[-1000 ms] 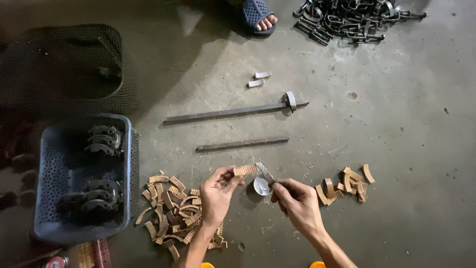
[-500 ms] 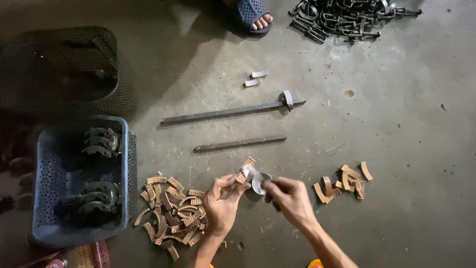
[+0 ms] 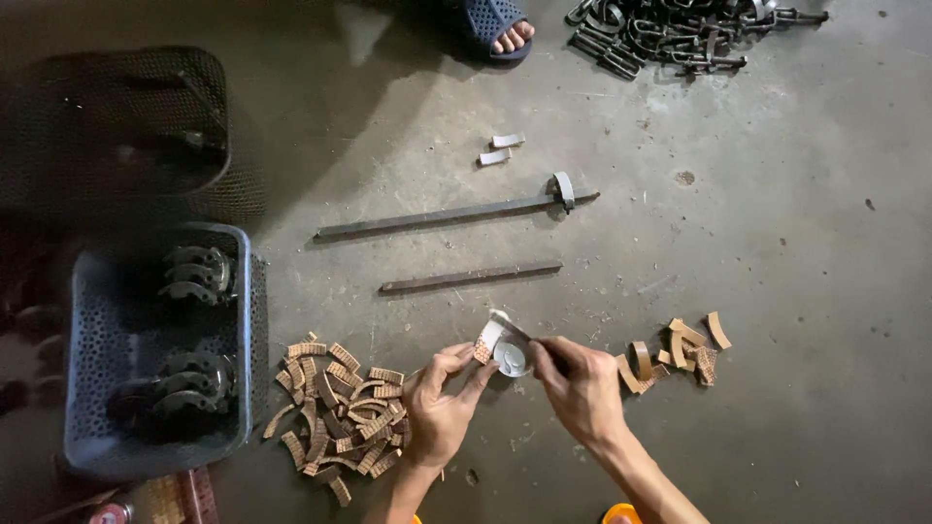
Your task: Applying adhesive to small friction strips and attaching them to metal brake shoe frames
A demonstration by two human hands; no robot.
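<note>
The left hand pinches a curved brown pad by its end, fingers closed on it, low on the floor near the bottom edge, about midway across. The right hand is clenched around a thin tool whose tip meets the pad over a small round tin; whether the tin rests on the floor or is held cannot be told.

Just left of the left hand lies a heap of pads. Near the right hand, a smaller cluster of pads lies on the floor.

Above the hands lies a short bar, and beyond it a longer bar with a grey clip at its right end. Two small grey pieces lie further up.

By the left edge a blue basket holds dark metal shoes; a black mesh basket sits above it. A pile of metal parts fills the top right, and a sandalled foot shows at the top edge.
</note>
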